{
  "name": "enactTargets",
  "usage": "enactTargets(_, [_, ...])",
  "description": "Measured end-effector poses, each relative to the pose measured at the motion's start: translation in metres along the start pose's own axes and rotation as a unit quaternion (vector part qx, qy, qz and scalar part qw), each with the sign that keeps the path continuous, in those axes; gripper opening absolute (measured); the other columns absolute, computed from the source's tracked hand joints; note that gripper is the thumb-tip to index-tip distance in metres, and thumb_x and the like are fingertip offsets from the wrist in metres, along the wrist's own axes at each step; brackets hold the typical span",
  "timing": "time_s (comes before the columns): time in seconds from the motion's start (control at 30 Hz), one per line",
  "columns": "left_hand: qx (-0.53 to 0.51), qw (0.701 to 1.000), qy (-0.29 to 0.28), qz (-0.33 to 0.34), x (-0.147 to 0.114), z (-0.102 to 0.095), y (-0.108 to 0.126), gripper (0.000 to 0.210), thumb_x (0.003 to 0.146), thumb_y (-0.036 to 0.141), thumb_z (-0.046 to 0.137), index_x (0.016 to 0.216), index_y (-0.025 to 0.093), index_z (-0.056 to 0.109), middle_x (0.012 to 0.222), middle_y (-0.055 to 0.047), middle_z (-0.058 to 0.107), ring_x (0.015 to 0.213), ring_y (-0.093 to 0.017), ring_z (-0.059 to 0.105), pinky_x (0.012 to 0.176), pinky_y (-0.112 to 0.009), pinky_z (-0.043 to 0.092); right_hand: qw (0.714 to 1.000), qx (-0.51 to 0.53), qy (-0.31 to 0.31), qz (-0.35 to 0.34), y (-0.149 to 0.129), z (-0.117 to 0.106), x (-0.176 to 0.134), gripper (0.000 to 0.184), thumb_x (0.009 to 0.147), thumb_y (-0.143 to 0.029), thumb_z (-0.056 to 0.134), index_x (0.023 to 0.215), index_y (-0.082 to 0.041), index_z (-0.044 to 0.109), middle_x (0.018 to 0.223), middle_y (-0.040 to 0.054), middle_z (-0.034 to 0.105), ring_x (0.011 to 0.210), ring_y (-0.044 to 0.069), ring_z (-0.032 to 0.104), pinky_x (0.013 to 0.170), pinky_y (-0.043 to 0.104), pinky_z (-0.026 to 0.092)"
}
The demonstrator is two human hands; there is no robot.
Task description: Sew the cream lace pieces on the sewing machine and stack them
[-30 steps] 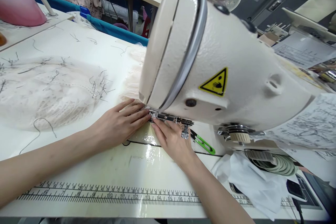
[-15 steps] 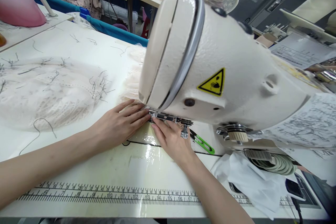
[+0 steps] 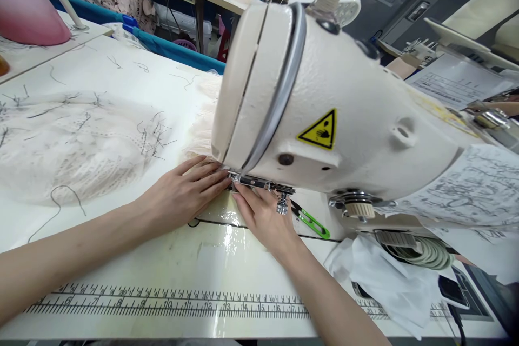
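Observation:
My left hand (image 3: 188,190) lies flat, fingers stretched out, at the left of the sewing machine's presser foot (image 3: 235,177). Its fingertips press on the edge of a pale, gathered sheer fabric (image 3: 203,132) that runs back behind the machine head. On the other side my right hand (image 3: 265,216) rests with its fingers extended toward the foot. Metal attachments and a small spring screw (image 3: 283,204) partly cover those fingers. The cream sewing machine (image 3: 324,92) leans over both hands. Any cloth under the right fingertips is hidden.
Green thread snips (image 3: 311,220) lie right of my right hand. A ruler strip (image 3: 174,303) runs along the table's front. Sheer fabric with dark thread ends (image 3: 81,140) spreads at left. White cloth (image 3: 385,275) and a phone-like device (image 3: 453,291) sit at right.
The view has shifted slightly, so the machine appears a little lower and further left. Both hands keep nearly the same place at the presser foot.

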State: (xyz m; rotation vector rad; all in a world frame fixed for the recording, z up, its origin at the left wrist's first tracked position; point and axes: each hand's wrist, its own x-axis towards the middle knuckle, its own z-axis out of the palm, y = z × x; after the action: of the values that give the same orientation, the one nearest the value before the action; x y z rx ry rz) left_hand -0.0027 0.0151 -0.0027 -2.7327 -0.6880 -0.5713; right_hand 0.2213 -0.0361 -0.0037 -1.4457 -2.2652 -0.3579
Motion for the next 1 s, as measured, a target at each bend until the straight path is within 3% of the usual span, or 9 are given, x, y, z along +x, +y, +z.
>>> enactTargets(0.2, [0.03,1.0,-0.003,0.003,0.003,-0.005,0.002,0.041,0.097,0.008,0.039,0.125,0.017,0.066,0.123,-0.006,0.072,0.121,-0.024,0.062,0.111,-0.04,0.044,1.0,-0.01,-0.011,0.018,-0.001,0.002,-0.001,0.027,0.103,-0.039,0.05,0.111,-0.027,0.072,0.091,0.0007,0.078,0.071,0.018,0.069,0.072,0.033,0.048])
enactTargets(0.37, [0.063,0.998,0.024,0.009,0.007,-0.008,0.004,0.038,0.097,0.005,0.039,0.113,0.017,0.072,0.113,-0.007,0.074,0.107,-0.021,0.067,0.107,-0.037,0.046,0.999,0.01,-0.031,0.025,0.0,0.002,-0.002,0.027,0.102,-0.041,0.053,0.114,-0.026,0.072,0.091,0.0024,0.077,0.071,0.018,0.07,0.071,0.032,0.049])
enactTargets(0.6, [-0.009,0.999,0.002,-0.052,0.002,0.001,0.002,0.034,0.103,0.021,0.038,0.119,0.017,0.068,0.119,-0.01,0.072,0.122,-0.027,0.062,0.111,-0.045,0.041,0.995,0.069,-0.063,0.027,-0.003,-0.002,0.001,0.035,0.104,-0.042,0.045,0.118,-0.025,0.072,0.089,0.0047,0.075,0.081,0.021,0.071,0.072,0.033,0.052])
enactTargets(1.0, [0.002,1.0,-0.002,-0.026,0.001,0.002,0.001,0.035,0.102,0.018,0.038,0.122,0.013,0.066,0.122,-0.012,0.071,0.123,-0.03,0.061,0.112,-0.047,0.039,0.997,0.061,-0.051,0.022,0.0,-0.001,0.0,0.035,0.105,-0.043,0.044,0.117,-0.028,0.072,0.086,0.0021,0.075,0.073,0.016,0.069,0.079,0.032,0.05])
